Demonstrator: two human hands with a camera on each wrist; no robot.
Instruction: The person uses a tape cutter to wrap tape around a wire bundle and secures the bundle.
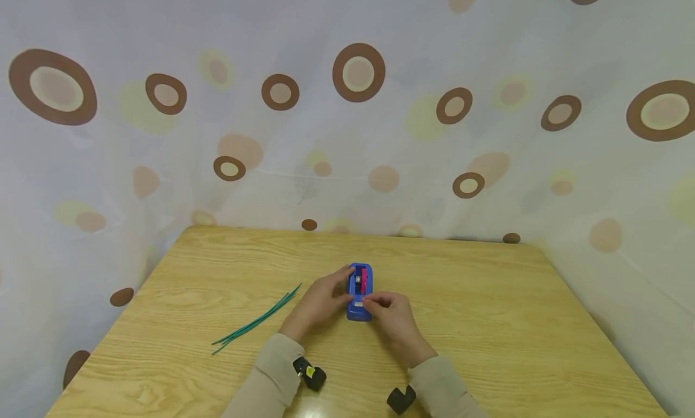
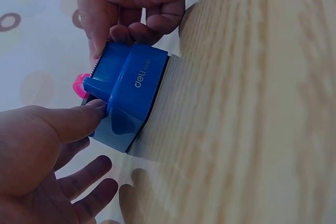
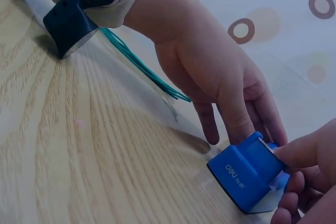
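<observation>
A blue tape dispenser (image 1: 358, 315) with a pink tape wheel (image 1: 364, 280) stands on the wooden table between both hands. My left hand (image 1: 321, 298) holds it from the left, the thumb (image 2: 79, 120) against its side. At the near, serrated end, my right hand (image 1: 399, 321) has thumb and index finger pinched together beside the cutter edge (image 3: 266, 145). A pale, translucent bit of tape (image 3: 279, 182) shows by those fingers, though its outline is hard to see. The other right fingers (image 2: 157, 22) are curled in.
Several thin green strands (image 1: 255, 323) lie in a bundle on the table (image 1: 488, 321), left of the left hand. A patterned curtain (image 1: 358, 140) hangs behind and beside the table. Black wrist cameras (image 1: 311, 374) sit at both sleeves.
</observation>
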